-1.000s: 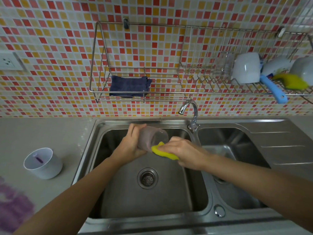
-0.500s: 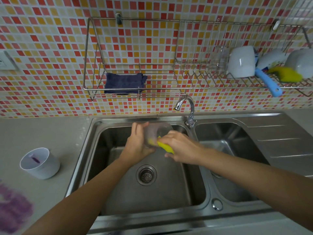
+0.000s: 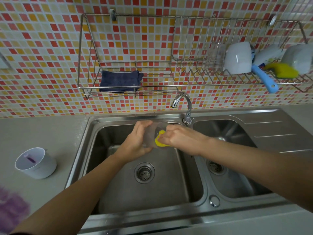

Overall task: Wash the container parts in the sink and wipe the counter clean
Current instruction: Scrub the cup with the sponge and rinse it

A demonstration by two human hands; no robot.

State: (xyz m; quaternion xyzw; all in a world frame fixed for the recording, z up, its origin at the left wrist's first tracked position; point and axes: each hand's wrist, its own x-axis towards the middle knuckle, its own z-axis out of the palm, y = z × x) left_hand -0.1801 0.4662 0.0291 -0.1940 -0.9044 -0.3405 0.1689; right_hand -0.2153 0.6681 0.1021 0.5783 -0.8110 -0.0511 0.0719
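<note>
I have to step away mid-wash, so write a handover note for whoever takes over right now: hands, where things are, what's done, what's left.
Left hand: holds the clear container over the left sink basin.
Right hand: presses the yellow sponge into the container's mouth.
Faucet: no water visible running.
White cup with purple residue: on the counter left of the sink, unwashed.
Purple spill: on the counter's near left edge, not wiped.
Blue cloth: in the wall rack, ready for wiping.
Left: finish and rinse the container, wash the cup, wipe the counter.

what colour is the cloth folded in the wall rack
Dark navy blue cloth, clearest in the head view.
</note>
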